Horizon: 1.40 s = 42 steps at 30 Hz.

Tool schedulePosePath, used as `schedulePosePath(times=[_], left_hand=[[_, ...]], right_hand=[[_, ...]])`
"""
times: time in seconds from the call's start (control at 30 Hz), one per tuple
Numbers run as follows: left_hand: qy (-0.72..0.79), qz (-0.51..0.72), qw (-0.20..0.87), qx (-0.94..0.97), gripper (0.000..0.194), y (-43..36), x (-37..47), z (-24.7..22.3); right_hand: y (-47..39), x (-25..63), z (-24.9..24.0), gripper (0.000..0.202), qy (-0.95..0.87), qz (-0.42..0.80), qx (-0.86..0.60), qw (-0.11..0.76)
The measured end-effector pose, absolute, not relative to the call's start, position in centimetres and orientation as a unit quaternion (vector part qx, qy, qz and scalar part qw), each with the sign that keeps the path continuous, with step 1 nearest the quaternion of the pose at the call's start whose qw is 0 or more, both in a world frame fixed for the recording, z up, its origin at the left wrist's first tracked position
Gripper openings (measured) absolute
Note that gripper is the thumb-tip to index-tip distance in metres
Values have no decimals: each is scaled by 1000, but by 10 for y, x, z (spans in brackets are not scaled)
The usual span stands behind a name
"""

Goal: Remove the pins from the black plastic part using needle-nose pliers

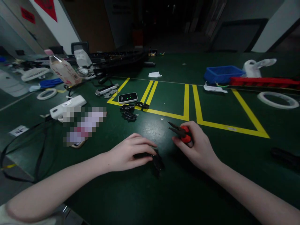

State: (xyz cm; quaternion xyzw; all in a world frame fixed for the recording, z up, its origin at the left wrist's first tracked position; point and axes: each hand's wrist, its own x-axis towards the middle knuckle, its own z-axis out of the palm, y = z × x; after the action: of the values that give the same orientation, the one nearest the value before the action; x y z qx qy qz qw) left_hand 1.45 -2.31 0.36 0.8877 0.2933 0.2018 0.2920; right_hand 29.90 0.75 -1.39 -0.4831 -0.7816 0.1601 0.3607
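My left hand (132, 152) is closed, its thumb and fingertips at the edge of a small black part (158, 164) on the green table (187, 193). Wrapped in my right hand (195, 143) are red-handled pliers (186, 135), their dark jaws slightly apart and pointing up and left. Beyond my left hand lie several small black parts (128, 115) and two small rings, one of them a pale washer (162, 118).
A white device with green lights (127, 97) lies near yellow tape lines. On the left are a phone (86, 128), a white power strip (67, 107) and a bottle (64, 70). A blue bin (222, 74) and white tape roll (278, 100) are at right.
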Motion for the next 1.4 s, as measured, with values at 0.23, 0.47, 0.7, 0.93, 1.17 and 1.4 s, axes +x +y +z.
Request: schedulePosePath(times=[0.23,0.47,0.7,0.93,1.17,1.4], left_hand=[[350,185,257,882,20,-9,18,12],[390,174,274,862,23,-10,36,5],[358,173,292,870,15,-1,37,5],[302,184,299,886,11,6,40,9],[300,238,268,884,20,1,38,5],[358,353,196,842,37,-8,21,9]], right_hand=[[9,302,-15,33,-769,196,-486,367],[10,308,-18,34,-769,201,-474,379],[18,311,-22,32,-768,172,-477,391],[20,310,-21,29,-767,164,-485,386],[18,309,-19,26,-770,165,-483,383],[18,306,-22,25,-765,159,-486,393]])
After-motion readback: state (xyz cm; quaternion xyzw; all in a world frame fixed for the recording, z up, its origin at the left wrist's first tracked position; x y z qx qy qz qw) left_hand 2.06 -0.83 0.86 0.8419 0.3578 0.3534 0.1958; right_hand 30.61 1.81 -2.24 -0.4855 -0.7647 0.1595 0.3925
